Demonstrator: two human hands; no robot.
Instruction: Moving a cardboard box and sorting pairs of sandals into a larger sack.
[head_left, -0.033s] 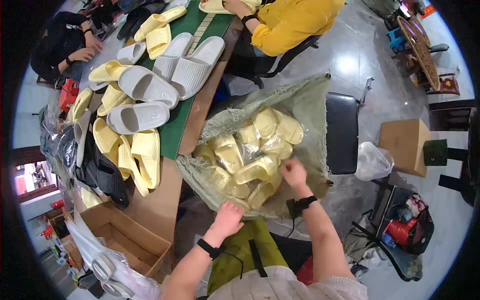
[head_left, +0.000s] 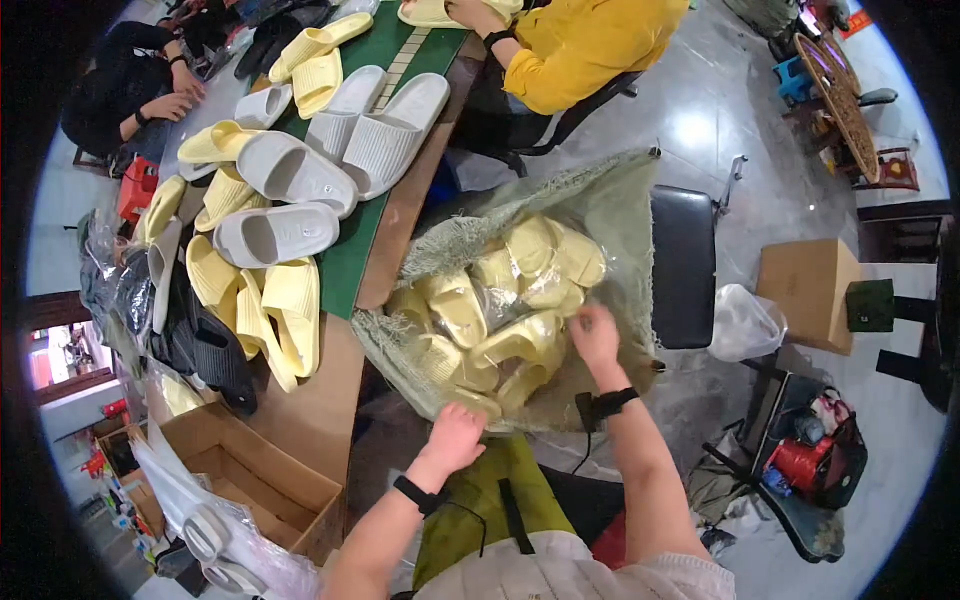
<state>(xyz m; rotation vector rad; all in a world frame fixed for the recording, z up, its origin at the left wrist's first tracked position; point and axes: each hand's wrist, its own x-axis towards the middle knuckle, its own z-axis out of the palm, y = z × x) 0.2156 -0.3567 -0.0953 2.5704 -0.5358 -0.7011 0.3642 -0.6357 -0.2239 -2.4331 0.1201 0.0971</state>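
Observation:
A woven grey-green sack (head_left: 600, 215) lies open in front of me. Several pale yellow slippers (head_left: 505, 345) fill it, wrapped in clear plastic. My left hand (head_left: 458, 437) is closed on the sack's near rim. Inside the right part of the sack, my right hand (head_left: 596, 337) has its fingers curled at the edge of the wrapped slippers. What those fingers pinch, if anything, is too small to make out. Dark bands circle both my wrists.
To the left, a table with a green mat (head_left: 345, 285) bears loose yellow and grey slippers (head_left: 290, 170). An opened cardboard box (head_left: 320, 490) stands at lower left. A black stool (head_left: 684, 270) adjoins the sack on the right. A person in yellow (head_left: 590, 50) sits at the table's far end.
My right hand has shifted slightly up and to the right, and the wrapped slippers beside it have moved a little. My left hand stays at the rim.

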